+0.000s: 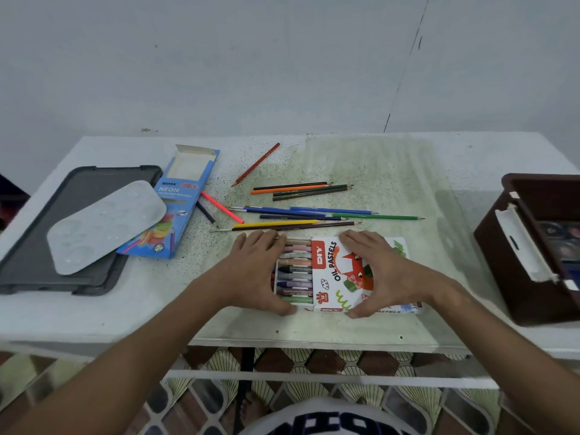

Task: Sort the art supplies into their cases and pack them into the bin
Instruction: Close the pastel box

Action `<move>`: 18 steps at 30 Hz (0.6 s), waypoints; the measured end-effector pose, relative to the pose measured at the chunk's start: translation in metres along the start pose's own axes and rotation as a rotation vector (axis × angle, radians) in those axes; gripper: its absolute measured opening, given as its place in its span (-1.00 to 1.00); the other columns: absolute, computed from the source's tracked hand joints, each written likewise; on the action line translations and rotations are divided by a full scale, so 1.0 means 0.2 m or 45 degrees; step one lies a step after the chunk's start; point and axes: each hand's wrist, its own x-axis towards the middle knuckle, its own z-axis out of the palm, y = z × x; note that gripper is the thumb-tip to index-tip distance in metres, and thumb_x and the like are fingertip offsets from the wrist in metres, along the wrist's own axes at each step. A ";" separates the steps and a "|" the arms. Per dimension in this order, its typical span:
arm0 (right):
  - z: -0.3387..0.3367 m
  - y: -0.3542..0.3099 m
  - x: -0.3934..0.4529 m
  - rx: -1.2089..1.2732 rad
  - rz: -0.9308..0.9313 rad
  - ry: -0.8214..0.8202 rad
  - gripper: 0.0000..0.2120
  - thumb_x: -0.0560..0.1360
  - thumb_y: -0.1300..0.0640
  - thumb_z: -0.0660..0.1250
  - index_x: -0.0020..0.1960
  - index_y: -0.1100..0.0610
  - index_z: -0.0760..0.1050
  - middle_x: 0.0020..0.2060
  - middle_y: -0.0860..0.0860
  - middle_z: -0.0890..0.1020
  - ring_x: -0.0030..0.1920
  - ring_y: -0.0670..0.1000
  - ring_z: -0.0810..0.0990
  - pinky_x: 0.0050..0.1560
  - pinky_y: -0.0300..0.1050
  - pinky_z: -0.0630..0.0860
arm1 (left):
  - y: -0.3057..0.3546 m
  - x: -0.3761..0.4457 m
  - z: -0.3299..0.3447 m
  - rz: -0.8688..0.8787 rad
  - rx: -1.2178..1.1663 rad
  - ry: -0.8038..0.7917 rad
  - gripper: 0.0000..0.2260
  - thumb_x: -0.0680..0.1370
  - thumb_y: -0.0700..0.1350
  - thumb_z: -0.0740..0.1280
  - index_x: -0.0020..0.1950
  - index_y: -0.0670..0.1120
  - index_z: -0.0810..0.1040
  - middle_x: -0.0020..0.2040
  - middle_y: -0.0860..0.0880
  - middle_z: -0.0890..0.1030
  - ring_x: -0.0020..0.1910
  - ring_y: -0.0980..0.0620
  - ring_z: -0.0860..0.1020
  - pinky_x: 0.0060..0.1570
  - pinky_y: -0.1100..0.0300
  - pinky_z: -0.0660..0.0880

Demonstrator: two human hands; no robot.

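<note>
I use the oil pastel box [361, 274] as my landmark; it lies flat on the table [94, 312], close to the near edge. There is one such box, and its inner tray [295, 271] of pastels is slid partly out at the left end, showing about eight sticks in a row.

My left hand [251, 271] spans that tray, its fingers [263, 238] curved over the far edge and the thumb hooked at the near edge. My right hand [386, 271] holds the printed sleeve the same way, fingers over the far side, thumb at the near corner.

Just beyond the box lie about a dozen loose coloured pencils [307, 215], most lying side by side, with one red pencil [255, 164] farther back by itself and a pink pencil [221, 207] angled to the left. One thin paintbrush [226, 229] rests among them.

Left of the box and farther back sits one blue pencil carton [185, 196], its top flap open. One clear paint palette [103, 227] overlaps it and rests on one dark grey lid [28, 255] farther left.

Well to the right of the box stands one dark brown bin [514, 262] with a white latch [524, 246], cut off by the picture's edge.
</note>
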 end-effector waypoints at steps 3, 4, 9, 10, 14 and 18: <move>0.02 0.01 0.00 0.003 -0.018 0.031 0.29 0.12 -0.28 0.58 0.57 0.03 -0.14 0.52 -0.19 -0.05 0.43 -0.24 -0.18 0.45 -0.17 -0.16 | 0.01 -0.01 0.01 0.006 -0.036 0.028 0.11 0.25 0.48 0.32 0.56 -0.07 -0.08 0.56 -0.03 -0.01 0.53 -0.02 -0.09 0.50 -0.09 -0.12; 0.01 0.01 -0.01 0.016 -0.021 0.032 0.29 0.12 -0.27 0.58 0.57 0.03 -0.13 0.51 -0.19 -0.04 0.42 -0.26 -0.17 0.45 -0.18 -0.16 | 0.01 -0.01 0.00 0.013 -0.077 0.028 0.11 0.25 0.47 0.34 0.56 -0.06 -0.09 0.56 -0.01 -0.03 0.53 0.00 -0.10 0.50 -0.05 -0.13; -0.04 0.03 -0.02 0.104 -0.018 -0.016 0.26 0.10 -0.27 0.60 0.56 -0.04 -0.09 0.51 -0.23 -0.02 0.49 -0.22 -0.13 0.52 -0.11 -0.11 | -0.04 -0.02 -0.04 0.056 -0.339 0.026 0.14 0.23 0.40 0.44 0.57 0.01 -0.13 0.56 0.11 -0.07 0.52 0.08 -0.10 0.47 0.08 -0.07; -0.04 0.03 -0.02 0.103 -0.022 -0.024 0.26 0.10 -0.28 0.59 0.56 -0.05 -0.09 0.51 -0.23 -0.02 0.49 -0.22 -0.13 0.52 -0.10 -0.11 | -0.04 -0.02 -0.04 0.069 -0.304 0.009 0.15 0.23 0.42 0.43 0.57 0.01 -0.15 0.56 0.11 -0.08 0.52 0.09 -0.11 0.48 0.07 -0.11; -0.01 0.02 -0.02 0.028 -0.065 -0.016 0.25 0.12 -0.31 0.57 0.56 -0.05 -0.09 0.45 -0.31 -0.03 0.46 -0.26 -0.17 0.47 -0.16 -0.18 | 0.00 0.01 0.03 0.105 -0.075 -0.028 0.14 0.25 0.49 0.32 0.56 -0.01 -0.21 0.57 0.04 -0.13 0.53 0.06 -0.19 0.49 -0.05 -0.26; -0.01 0.03 -0.02 -0.011 -0.055 -0.009 0.23 0.15 -0.31 0.55 0.56 -0.03 -0.11 0.47 -0.28 -0.04 0.43 -0.29 -0.19 0.44 -0.19 -0.20 | 0.00 0.01 0.04 0.097 -0.189 0.055 0.10 0.27 0.45 0.35 0.56 0.04 -0.18 0.57 0.03 -0.06 0.53 0.08 -0.13 0.49 -0.03 -0.27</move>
